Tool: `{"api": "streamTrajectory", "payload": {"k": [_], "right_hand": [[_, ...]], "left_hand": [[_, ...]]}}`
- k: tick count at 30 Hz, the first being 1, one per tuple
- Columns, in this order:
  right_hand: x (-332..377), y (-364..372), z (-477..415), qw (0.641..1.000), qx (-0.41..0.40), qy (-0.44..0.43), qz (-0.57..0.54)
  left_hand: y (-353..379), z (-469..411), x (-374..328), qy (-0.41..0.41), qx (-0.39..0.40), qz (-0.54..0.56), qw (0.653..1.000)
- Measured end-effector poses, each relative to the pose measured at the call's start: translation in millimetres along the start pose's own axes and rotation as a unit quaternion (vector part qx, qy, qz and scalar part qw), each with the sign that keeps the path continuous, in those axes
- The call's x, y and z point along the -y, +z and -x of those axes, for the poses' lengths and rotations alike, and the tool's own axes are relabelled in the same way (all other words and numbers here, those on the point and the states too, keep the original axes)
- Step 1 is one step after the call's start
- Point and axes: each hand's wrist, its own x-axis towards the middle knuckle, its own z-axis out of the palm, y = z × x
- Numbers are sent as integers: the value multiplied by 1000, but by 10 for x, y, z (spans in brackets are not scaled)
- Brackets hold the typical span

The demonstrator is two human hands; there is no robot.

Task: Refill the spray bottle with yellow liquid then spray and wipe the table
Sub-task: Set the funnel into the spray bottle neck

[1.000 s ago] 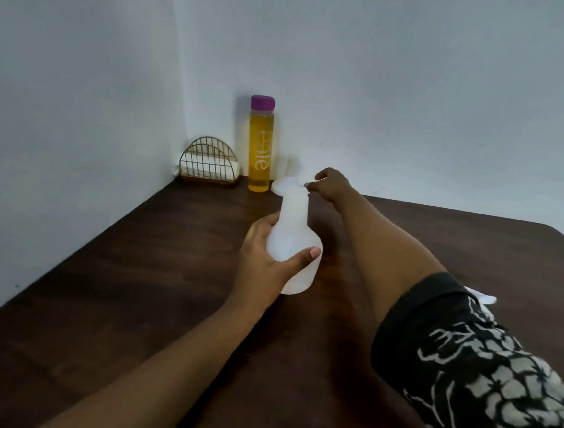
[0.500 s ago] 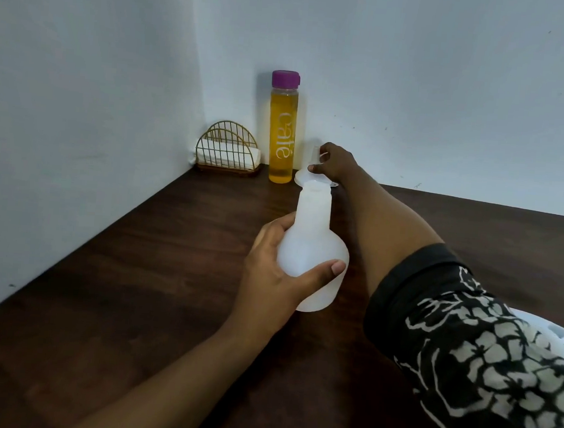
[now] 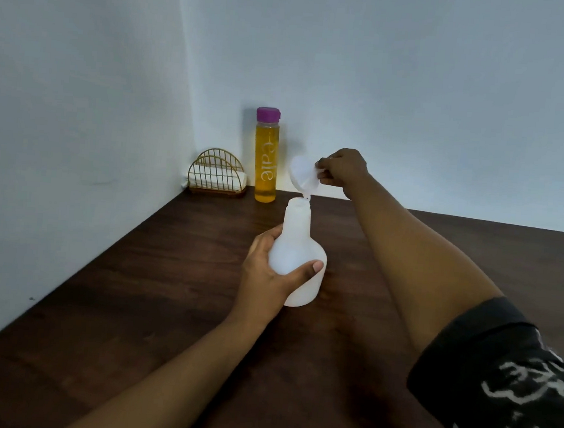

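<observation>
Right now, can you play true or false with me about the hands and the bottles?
1. The left hand holds the white bottle. True.
2. The yellow bottle has its purple cap off. False: the cap is on.
3. The right hand pinches the funnel over the white bottle's mouth. True.
4. The white bottle is full of yellow liquid. False: no yellow shows inside it.
5. The wire holder is in the left hand. False: it stands in the corner beside the yellow bottle.

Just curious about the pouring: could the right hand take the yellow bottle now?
Probably not yet: the right hand pinches a funnel. The yellow bottle stands nearby, nothing between.
</observation>
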Motion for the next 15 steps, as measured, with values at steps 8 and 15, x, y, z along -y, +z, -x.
{"api": "streamTrajectory", "payload": {"k": [8,15], "right_hand": [[337,-423,1055,942,31,65,-328],[299,-477,1679,918,27,13,-394]], "left_hand": [[1,26,-68,-3,26,3,1000],[-18,117,-143,-12,107,30,994]]}}
